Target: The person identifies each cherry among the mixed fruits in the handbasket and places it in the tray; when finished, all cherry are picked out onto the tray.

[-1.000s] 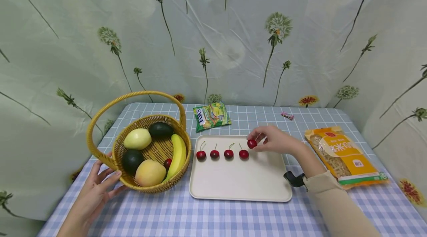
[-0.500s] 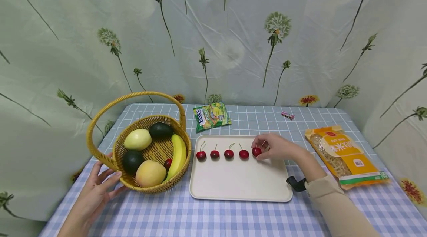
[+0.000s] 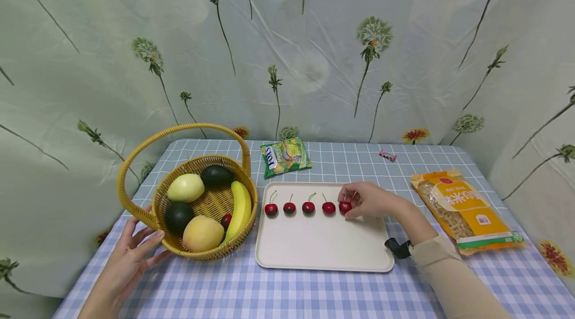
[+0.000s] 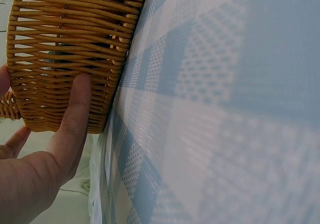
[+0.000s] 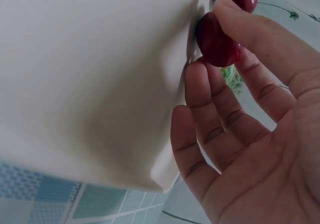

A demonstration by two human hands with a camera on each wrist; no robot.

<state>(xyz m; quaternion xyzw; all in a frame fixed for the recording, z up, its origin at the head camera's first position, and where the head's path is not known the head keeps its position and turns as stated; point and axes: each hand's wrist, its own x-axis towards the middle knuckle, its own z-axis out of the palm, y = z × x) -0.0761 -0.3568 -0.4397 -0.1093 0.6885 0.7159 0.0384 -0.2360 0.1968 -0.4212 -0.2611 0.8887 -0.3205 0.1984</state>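
Note:
On the left, my left hand (image 3: 128,261) rests its extended fingers against the outer side of a yellow wicker basket (image 3: 188,255), around the foot of its handle. One finger (image 4: 75,103) lies along the weave in the left wrist view. My right hand (image 3: 370,200) pinches a dark red cherry (image 3: 345,207) between thumb and fingers, low over the cream tray (image 3: 314,251). In the right wrist view the thumb (image 5: 250,26) lies over this cherry (image 5: 216,41), and another cherry shows behind. Several stemmed cherries, among them the nearest one (image 3: 329,208), form a row to its left.
Inside the basket are a banana (image 3: 239,209), a peach (image 3: 203,233), a pale green fruit (image 3: 185,187), two dark green fruits and one cherry (image 3: 226,220). Behind the tray lie a green snack bag (image 3: 286,157) and a small pink candy (image 3: 387,156). An orange noodle bag (image 3: 467,211) lies right.
My right hand has come down and slightly toward me with the cherry, bringing it to the right end of the row on the tray. My left hand and the basket stay put.

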